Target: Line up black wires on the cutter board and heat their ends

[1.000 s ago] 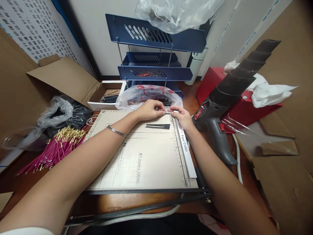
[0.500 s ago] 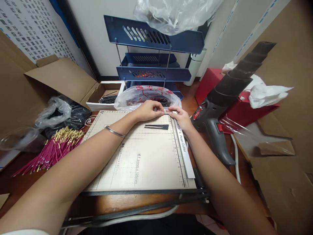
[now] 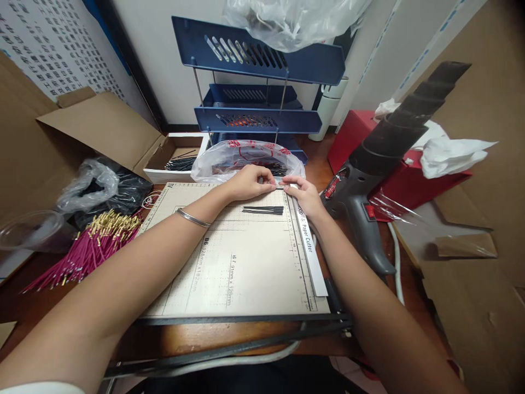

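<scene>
In the head view, two bare hands meet near the far right corner of a cream paper cutter board (image 3: pixel 262 262) with lines and numbers on it. The left hand (image 3: pixel 254 184) has its thumb and finger pressed together on the end of a thin black piece (image 3: pixel 280 189). The right hand (image 3: pixel 305 198) has bent fingers, with the tips at the other end of that piece. The piece is so small that I cannot tell if the right hand pinches it too. The piece is at the far edge of the board, near the top of the white strip (image 3: pixel 310 246) that says "Paper Cutter".

A little pile of black sticks (image 3: pixel 263 210) lies on the board, just nearer than the hands. Behind the hands is a clear bag (image 3: pixel 209 164) with red marks and dark things inside. A big gray heat gun (image 3: pixel 365 219) is on the right. Pink wires (image 3: pixel 88 251) with gold tips lie on the desk (image 3: pixel 213 336) at the left.
</scene>
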Motion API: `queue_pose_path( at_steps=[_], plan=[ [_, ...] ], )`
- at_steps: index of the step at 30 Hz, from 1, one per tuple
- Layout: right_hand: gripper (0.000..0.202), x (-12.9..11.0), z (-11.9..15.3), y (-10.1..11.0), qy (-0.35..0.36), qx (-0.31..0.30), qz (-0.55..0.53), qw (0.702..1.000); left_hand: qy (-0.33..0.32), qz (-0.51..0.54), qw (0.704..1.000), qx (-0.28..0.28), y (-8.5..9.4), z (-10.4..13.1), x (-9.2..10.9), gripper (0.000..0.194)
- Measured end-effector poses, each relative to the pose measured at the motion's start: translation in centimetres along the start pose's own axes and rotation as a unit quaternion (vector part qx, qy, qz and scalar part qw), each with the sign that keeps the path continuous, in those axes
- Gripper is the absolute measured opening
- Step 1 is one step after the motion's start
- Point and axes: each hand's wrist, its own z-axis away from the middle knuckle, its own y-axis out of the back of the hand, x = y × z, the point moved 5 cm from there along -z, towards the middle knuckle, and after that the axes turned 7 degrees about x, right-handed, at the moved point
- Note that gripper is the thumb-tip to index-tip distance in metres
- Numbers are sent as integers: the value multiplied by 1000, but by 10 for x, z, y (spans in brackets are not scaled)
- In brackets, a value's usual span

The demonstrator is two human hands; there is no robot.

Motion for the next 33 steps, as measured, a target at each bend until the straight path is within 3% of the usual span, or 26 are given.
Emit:
queue_pose_path(
  at_steps=[8, 12, 14, 17, 22, 28, 33],
  plan=[
    [36, -2, 1, 0, 1, 0, 2, 1000, -1, -7, 1000, -2, -2, 0, 0, 20],
    [34, -2, 3, -2, -32, 17, -16, 999, -15, -9, 1000, 23, 7, -1, 7, 21],
    [34, -2, 3, -2, -40, 21, -22, 999, -26, -3, 1000, -8, 13, -3, 15, 22],
    [31, -3, 2, -2, -24, 27, -16, 999, -36, -2, 994, -107, 18, -6, 30, 21],
    [31, 0, 0, -1, -28, 20, -3, 999, -26, -50, 976, -211, 15, -5, 41, 13],
    [29, 0, -1, -1, -18, 19, 1, 1000, -2, -66, 971, -232, 5, -1, 36, 10],
    [30, 0, 0, -1, -15, 17, 0, 1000, -36, -118, 969, -213, 7, -1, 41, 11]
  ],
)
